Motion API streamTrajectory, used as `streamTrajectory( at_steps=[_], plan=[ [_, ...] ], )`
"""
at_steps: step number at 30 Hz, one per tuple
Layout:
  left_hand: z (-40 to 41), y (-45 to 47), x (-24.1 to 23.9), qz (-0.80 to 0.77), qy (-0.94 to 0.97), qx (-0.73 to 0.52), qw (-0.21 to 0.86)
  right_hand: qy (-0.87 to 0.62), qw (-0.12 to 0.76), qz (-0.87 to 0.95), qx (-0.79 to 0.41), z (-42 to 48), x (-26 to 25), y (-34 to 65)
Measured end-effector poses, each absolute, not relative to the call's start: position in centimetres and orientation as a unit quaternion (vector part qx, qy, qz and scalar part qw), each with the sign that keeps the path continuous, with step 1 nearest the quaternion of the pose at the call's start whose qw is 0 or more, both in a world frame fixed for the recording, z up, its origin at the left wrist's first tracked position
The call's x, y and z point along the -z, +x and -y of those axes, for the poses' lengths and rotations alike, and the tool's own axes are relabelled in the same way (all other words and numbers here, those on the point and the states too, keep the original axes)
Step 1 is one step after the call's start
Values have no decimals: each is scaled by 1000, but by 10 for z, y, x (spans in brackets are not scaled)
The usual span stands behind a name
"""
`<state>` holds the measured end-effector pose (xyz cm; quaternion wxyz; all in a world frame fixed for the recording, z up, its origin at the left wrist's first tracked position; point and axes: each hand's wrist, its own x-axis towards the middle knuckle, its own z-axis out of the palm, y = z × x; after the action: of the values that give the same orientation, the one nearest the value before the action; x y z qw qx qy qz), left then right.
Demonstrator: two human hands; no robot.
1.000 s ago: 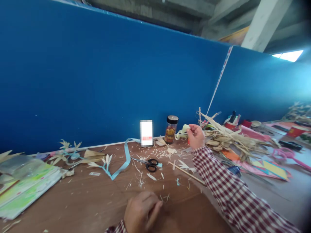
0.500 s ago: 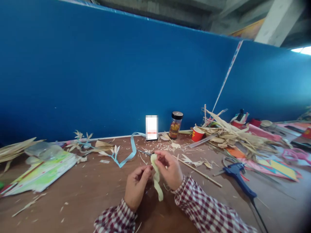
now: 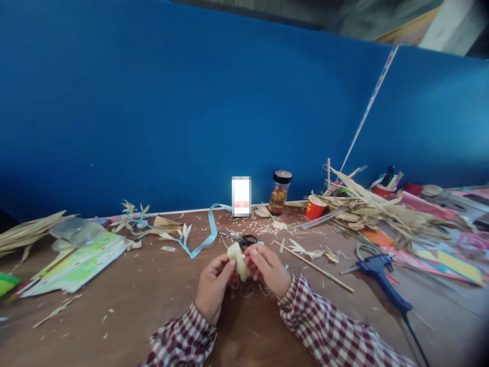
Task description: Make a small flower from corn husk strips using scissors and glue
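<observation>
A pale yellow-green strip [image 3: 238, 261], soft like ribbon or husk, is pinched between the thumb and fingers of my left hand [image 3: 214, 285] and rises in a curved fold. Close against its right side is my right hand [image 3: 269, 270], thumb and fingers pressed together; what they grip is hidden. Thin pale loops [image 3: 248, 291], like thread or fibre, hang below the fingers. Just beyond my hands, black-handled scissors [image 3: 250, 239] lie on the brown table [image 3: 160, 306].
A lit phone [image 3: 241, 196] and a lidded jar [image 3: 278, 193] stand by the blue partition. A light blue ribbon [image 3: 212, 227] and white husk flowers [image 3: 183, 234] lie left. On the right are a red cup [image 3: 315, 206], dried husks [image 3: 367, 214], a stick [image 3: 317, 267] and a blue glue gun [image 3: 385, 280].
My left hand has taken hold of the strip, and its dangling end no longer shows below. My right hand has shifted from the strip's top to its right side. The scissors' handles have come into sight.
</observation>
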<state>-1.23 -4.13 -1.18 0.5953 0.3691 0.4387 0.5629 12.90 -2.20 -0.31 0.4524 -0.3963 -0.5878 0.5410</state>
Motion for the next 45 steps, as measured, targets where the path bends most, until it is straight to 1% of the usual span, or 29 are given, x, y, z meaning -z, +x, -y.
streamTrajectory(
  at_steps=[5,8,11,16,20,23,31,35,38,42,45],
  plan=[
    [38,-15,14,-459,341,-585,575,-369,358,685,-516,25,2,132],
    [36,-16,12,-452,299,-598,591,-360,304,710,-524,25,3,135],
    [34,-19,10,-448,249,-611,604,-336,272,699,-569,23,5,136],
    [32,-23,9,-446,204,-638,594,-321,231,648,-651,20,11,138],
    [28,-27,8,-438,174,-660,585,-325,176,648,-666,20,14,142],
    [25,-32,7,-443,151,-679,566,-333,132,673,-647,20,10,146],
    [25,-33,4,-445,153,-683,558,-356,84,733,-573,10,-6,167],
    [26,-33,4,-448,139,-678,566,-402,64,759,-509,7,-13,176],
    [27,-33,3,-445,141,-673,574,-400,43,783,-474,8,-19,180],
    [27,-31,4,-443,146,-668,580,-370,38,793,-483,7,-20,182],
    [27,-30,4,-441,151,-663,586,-389,73,767,-506,4,-13,181]
  ],
)
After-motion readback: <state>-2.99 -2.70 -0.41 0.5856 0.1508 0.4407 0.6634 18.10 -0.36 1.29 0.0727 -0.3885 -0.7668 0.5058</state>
